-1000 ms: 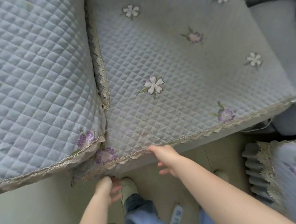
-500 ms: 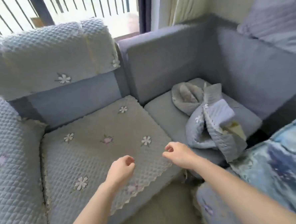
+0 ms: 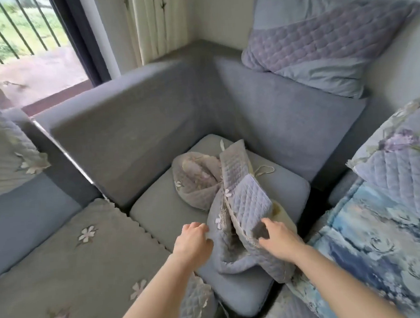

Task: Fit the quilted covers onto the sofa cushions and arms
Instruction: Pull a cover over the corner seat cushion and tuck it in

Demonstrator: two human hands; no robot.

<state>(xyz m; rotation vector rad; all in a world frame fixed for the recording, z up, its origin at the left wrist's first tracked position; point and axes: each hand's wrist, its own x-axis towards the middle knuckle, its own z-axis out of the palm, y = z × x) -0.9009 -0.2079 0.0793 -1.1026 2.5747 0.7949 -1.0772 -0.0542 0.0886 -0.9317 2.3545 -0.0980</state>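
The quilted cover lies bunched on the bare corner seat cushion. The right hand clutches its near fold; the left hand touches its edge, fingers curled, grip unclear. I'd find 2 corners and shake it open before spreading.

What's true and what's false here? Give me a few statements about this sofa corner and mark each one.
1. The corner cushion already wears its cover. False: it is bare, and the crumpled cover lies heaped on it.
2. The left hand and right hand both touch that cover. True.
3. The neighbouring seat's flowered cover is laid flat. True.
4. The pillow lies on the floor. False: it rests atop the sofa back.
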